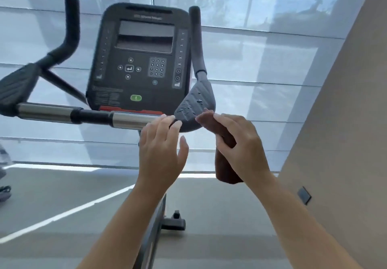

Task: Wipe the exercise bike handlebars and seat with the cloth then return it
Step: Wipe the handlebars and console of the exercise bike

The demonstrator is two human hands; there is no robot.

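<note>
1. We stand at the exercise bike, and its console (pixel 144 59) is our landmark: everything here sits around that dark panel.
2. Our right hand (pixel 238 143) is closed around the brown cloth (pixel 225 164), which is rolled or bunched into a thick wad. Its top end pokes up to the grey elbow pad (pixel 198 103) at the console's lower right corner, touching it or just short; we cannot tell which.
3. We judge the wad is held that way to give a firm edge for rubbing, and the pad looks flecked with droplets or dirt, so that spot seems to be the target.
4. Our left hand (pixel 161 145) holds nothing. Its fingers are spread loosely, tips resting at the end of the chrome bar (pixel 129 120) below the console, likely bracing the handlebar while the other hand wipes.
5. The upright grip (pixel 198 38) stands to the console's right, and the bent grip (pixel 69 29) to its left.
6. Containers: we see none, no bucket or basket, so where the cloth goes back to is out of view. The seat is also not visible.
</note>
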